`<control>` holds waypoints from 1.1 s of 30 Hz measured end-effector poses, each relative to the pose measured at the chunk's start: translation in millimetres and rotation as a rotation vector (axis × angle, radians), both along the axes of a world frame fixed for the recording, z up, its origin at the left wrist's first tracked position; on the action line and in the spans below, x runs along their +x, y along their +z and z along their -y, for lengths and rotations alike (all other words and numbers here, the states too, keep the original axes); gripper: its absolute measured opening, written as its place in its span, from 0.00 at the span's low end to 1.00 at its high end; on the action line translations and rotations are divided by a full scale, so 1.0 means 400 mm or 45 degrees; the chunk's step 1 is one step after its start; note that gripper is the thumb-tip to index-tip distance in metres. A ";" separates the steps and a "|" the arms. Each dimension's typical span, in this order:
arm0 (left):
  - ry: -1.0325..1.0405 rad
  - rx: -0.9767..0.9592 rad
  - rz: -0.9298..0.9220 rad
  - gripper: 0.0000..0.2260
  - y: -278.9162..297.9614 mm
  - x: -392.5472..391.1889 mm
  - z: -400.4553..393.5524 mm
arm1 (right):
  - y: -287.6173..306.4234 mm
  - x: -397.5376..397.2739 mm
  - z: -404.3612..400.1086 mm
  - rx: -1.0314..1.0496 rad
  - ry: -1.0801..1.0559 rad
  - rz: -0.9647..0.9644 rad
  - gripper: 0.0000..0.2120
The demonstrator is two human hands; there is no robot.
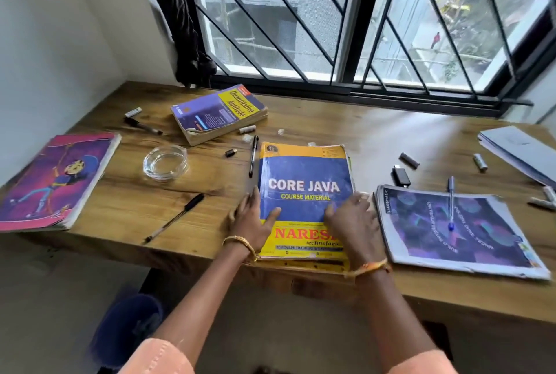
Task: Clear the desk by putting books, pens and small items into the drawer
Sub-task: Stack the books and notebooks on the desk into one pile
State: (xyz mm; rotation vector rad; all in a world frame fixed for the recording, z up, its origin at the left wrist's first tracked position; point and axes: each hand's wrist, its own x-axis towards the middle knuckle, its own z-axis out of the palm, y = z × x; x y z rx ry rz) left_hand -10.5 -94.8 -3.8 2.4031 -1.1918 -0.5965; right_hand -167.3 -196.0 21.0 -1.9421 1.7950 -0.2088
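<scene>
Both hands lie flat on the Core Java book [305, 181]: left hand [254, 220] at its left edge, right hand [350, 217] on the cover, fingers spread. It rests at the desk's [391, 132] front edge, between a black pen [176, 218] and a purple notebook [451, 229].

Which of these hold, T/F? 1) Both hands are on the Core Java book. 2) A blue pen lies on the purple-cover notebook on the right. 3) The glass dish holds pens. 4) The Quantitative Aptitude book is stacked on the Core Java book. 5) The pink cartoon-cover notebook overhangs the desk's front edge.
1) True. The left hand and right hand both rest on the Core Java book.
2) True. The blue pen lies on the purple-cover notebook.
3) False. The glass dish looks empty.
4) False. The Quantitative Aptitude book lies apart on the desk, behind it.
5) True. The pink cartoon-cover notebook overhangs the front edge.
</scene>
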 end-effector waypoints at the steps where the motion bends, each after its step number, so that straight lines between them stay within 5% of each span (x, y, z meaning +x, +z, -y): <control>1: -0.022 0.013 0.015 0.34 0.003 0.007 -0.003 | -0.020 0.004 -0.035 -0.050 -0.011 -0.042 0.33; 8: -0.091 0.062 0.021 0.34 0.004 0.010 0.001 | -0.038 0.027 -0.068 -0.235 -0.096 -0.005 0.29; 12: 0.174 -0.357 -0.124 0.23 0.039 0.078 -0.056 | 0.020 0.163 -0.114 -0.580 0.162 0.665 0.12; 15: 0.505 -0.748 0.077 0.08 0.079 0.208 -0.171 | 0.078 0.332 -0.173 -0.299 0.414 1.115 0.07; 17: 0.763 -0.819 0.280 0.08 0.091 0.333 -0.261 | 0.092 0.451 -0.213 -0.083 0.559 1.166 0.07; 20: 1.216 -0.680 0.367 0.13 0.076 0.544 -0.405 | 0.070 0.645 -0.289 0.434 0.654 1.172 0.07; 23: 1.476 -0.455 0.180 0.26 0.069 0.708 -0.505 | 0.011 0.818 -0.372 0.745 0.584 1.104 0.04; 25: 1.434 -0.246 0.128 0.34 0.069 0.801 -0.549 | -0.027 0.911 -0.422 0.781 0.556 0.998 0.07; 28: 1.158 0.019 -0.031 0.32 0.057 0.920 -0.591 | -0.061 1.010 -0.484 0.843 0.444 0.966 0.12; 33: 0.971 -0.008 -0.453 0.26 0.081 1.039 -0.625 | -0.072 1.080 -0.499 0.731 0.273 0.878 0.09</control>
